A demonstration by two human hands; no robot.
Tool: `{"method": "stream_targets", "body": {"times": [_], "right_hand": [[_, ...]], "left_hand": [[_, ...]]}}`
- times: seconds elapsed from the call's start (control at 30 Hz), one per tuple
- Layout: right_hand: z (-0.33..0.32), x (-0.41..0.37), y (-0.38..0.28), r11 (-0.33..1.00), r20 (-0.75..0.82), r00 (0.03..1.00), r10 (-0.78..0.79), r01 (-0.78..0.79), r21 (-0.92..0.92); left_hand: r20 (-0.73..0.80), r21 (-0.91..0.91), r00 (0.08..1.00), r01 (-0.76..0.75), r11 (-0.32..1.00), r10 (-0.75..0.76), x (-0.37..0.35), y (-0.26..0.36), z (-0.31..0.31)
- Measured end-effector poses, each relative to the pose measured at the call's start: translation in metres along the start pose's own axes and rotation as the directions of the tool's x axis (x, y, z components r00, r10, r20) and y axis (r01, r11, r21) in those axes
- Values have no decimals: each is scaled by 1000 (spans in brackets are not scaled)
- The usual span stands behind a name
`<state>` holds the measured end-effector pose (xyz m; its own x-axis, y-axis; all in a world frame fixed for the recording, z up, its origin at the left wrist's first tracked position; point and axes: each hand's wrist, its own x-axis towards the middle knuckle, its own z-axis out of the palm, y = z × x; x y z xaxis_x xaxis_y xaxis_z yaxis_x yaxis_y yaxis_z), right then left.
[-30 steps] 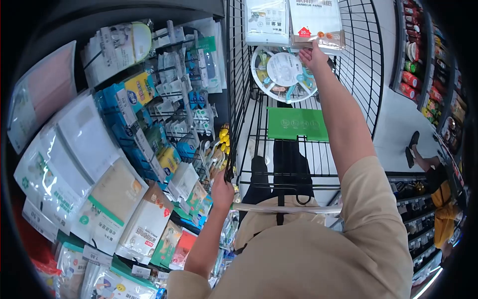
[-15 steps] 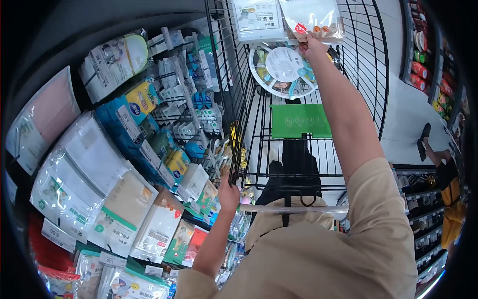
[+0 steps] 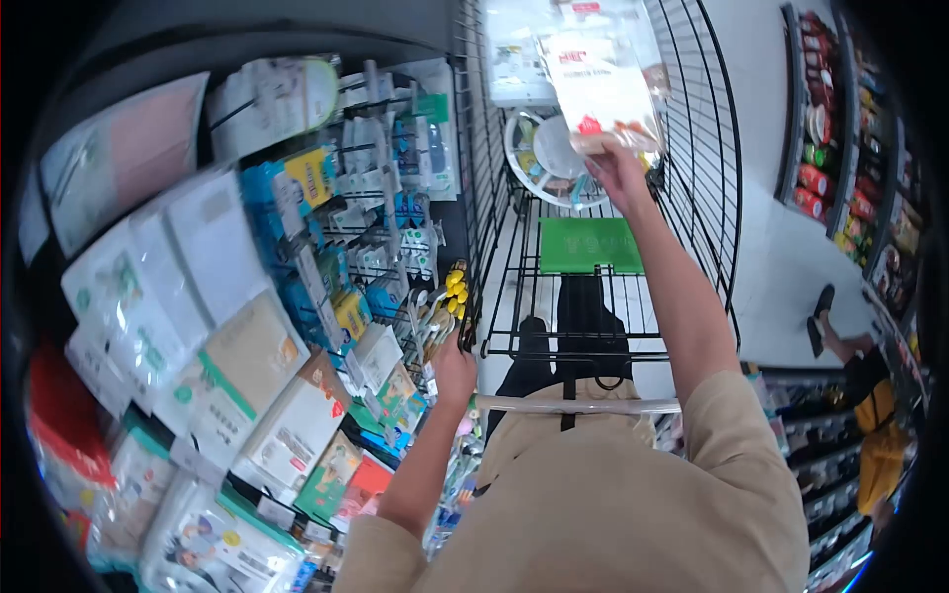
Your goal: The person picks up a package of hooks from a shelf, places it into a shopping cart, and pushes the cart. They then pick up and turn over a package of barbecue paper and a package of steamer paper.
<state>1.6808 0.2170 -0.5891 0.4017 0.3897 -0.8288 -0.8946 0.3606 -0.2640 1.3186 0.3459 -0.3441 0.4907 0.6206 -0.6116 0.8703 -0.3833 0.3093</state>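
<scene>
My right hand (image 3: 621, 180) is closed on the near edge of a flat clear-wrapped packet (image 3: 600, 84) with a white front and red marks, held over the shopping cart (image 3: 730, 212). Under the packet lies a round white divided tray (image 3: 524, 176) with colourful contents, and another white packet (image 3: 516, 59) rests at the far end. My left hand (image 3: 455, 374) is at the cart's left side, fingers curled beside a cluster of spoon-like utensils (image 3: 430, 321) and yellow pieces (image 3: 456, 289). What its fingers hold is hidden.
Shelves of hanging packaged goods (image 3: 287, 435) line the left, close to the cart. A green panel (image 3: 590, 245) is on the cart's near end, with the handlebar (image 3: 578, 405) against my body. Another person's legs (image 3: 840, 341) and stocked shelves (image 3: 820, 128) are at the right.
My right hand has drawn the packet nearer and tilted it up over the round tray. My left hand stays by the utensils. The view has shifted slightly.
</scene>
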Motion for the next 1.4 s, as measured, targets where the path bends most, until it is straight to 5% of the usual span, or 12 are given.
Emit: {"method": "stream_targets", "body": {"times": [0.07,0.13,0.53,0.67,0.73,0.8,1.07,1.4], "right_hand": [[4,-32,2,1000,-23,1000,-13,14,12],[-2,-51,6,1000,38,999,-7,7,6],[-6,-173,-4,957,275,961,-42,118,-265],[-12,-217,-5,886,309,951,1,142,-440],[-48,-203,5,812,301,943,-143,285,-508],[-50,-226,2,730,226,969,-101,226,-645],[-35,-273,5,543,281,904,-324,420,-727],[30,-384,69,605,440,786,-434,616,-504]], "left_hand": [[-65,-21,997,44,999,-45,-3,5,-4],[67,77,982,174,982,-179,-6,15,-11],[-75,-74,994,76,994,-82,-15,16,-13],[-100,-144,991,75,987,-90,-26,22,-16],[-161,-155,985,33,987,-58,-28,14,-5],[-177,-235,984,-20,972,-22,-39,11,-6],[-211,-311,977,-105,944,39,-58,-25,23],[-340,-538,939,-248,806,62,-57,-59,57]]}}
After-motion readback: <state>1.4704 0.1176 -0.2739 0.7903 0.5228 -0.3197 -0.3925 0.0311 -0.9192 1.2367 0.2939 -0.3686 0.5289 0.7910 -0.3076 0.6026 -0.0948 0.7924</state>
